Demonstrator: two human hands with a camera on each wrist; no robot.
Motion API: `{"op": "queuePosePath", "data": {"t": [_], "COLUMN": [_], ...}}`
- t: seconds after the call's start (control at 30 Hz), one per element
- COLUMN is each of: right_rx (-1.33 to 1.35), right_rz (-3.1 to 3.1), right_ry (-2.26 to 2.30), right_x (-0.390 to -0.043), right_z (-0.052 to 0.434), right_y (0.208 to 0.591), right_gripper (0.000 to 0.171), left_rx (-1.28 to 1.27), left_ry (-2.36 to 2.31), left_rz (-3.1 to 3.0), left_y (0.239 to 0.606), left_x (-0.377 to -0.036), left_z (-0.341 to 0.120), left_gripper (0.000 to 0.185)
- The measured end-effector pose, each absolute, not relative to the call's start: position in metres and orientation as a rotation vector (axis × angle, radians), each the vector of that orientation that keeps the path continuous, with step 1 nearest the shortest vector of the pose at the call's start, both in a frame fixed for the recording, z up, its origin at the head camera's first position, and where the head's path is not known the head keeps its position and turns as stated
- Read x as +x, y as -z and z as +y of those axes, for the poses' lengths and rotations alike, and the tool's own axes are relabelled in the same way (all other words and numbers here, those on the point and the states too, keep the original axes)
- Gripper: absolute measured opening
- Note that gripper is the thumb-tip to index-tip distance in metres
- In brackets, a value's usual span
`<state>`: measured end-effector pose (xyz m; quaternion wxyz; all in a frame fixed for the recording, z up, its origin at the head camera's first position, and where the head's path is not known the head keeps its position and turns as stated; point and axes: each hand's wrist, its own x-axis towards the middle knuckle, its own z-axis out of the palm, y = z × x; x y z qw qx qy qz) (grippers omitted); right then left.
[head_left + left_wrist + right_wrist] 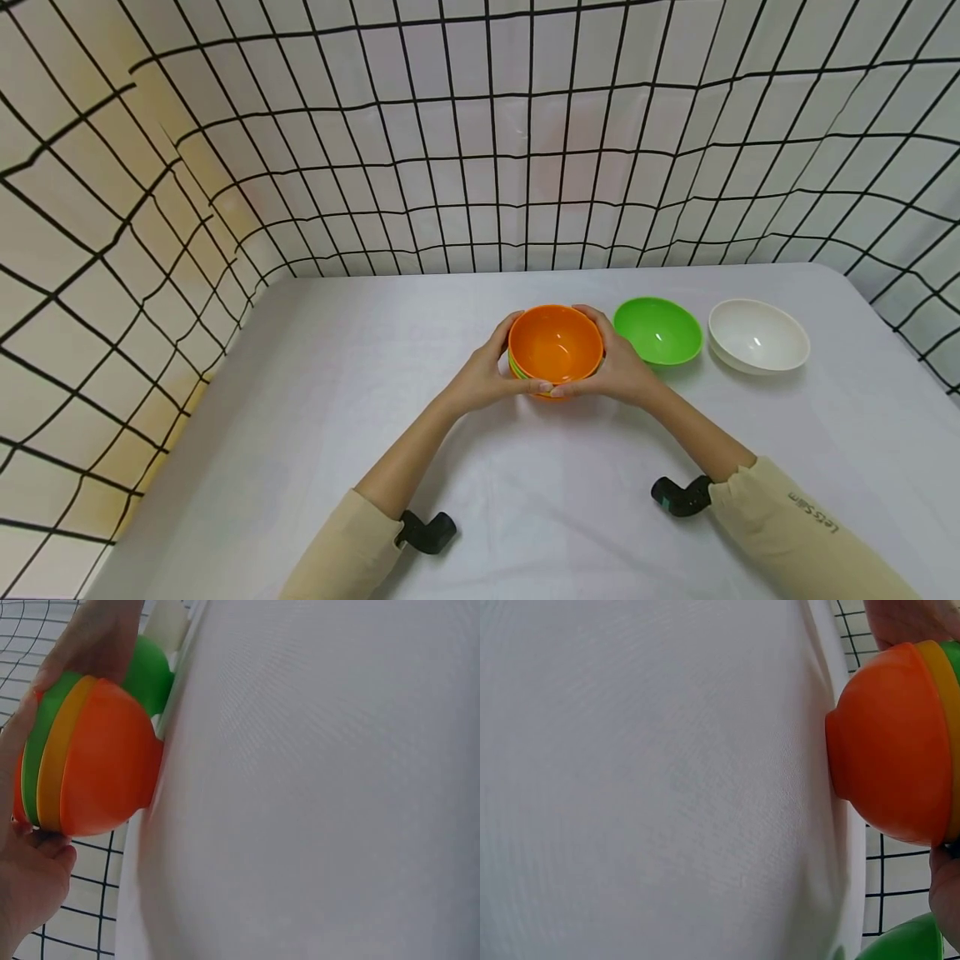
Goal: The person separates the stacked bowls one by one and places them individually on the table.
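Gripping a stack of nested bowls between left hand and right hand, with fingers curled round both sides and thumbs close together in front. Standing upright on the white cloth-covered table near a green bowl and a white bowl, facing mouth-up along a vertical axis. Showing smooth, glossy, rounded walls in orange, yellow and green, tapering to a narrow foot.

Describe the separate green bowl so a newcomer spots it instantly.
On the white table, look along the far side. Between the stack and the white bowl sits the green bowl. It is the only green one standing alone; the stack's green layer shows just as a strip.
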<state>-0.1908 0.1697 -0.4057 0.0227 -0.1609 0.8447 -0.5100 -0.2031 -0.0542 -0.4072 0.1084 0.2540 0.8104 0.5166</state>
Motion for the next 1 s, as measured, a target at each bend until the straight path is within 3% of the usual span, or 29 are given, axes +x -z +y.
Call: {"op": "queuePosePath", "data": {"t": [1.0], "right_rx": [-0.446], "right_rz": [2.644], "right_ry": [1.637], "right_x": [-0.1877], "right_z": [0.1674], "right_y": [0.4109], "right_gripper": [0.109], "left_rx": [0.732], "left_ry": [-1.519], "left_rz": [2.392], "left_y": [0.4091], "left_x": [-0.2052], "left_z": [-0.0554], "left_gripper": [0.091]}}
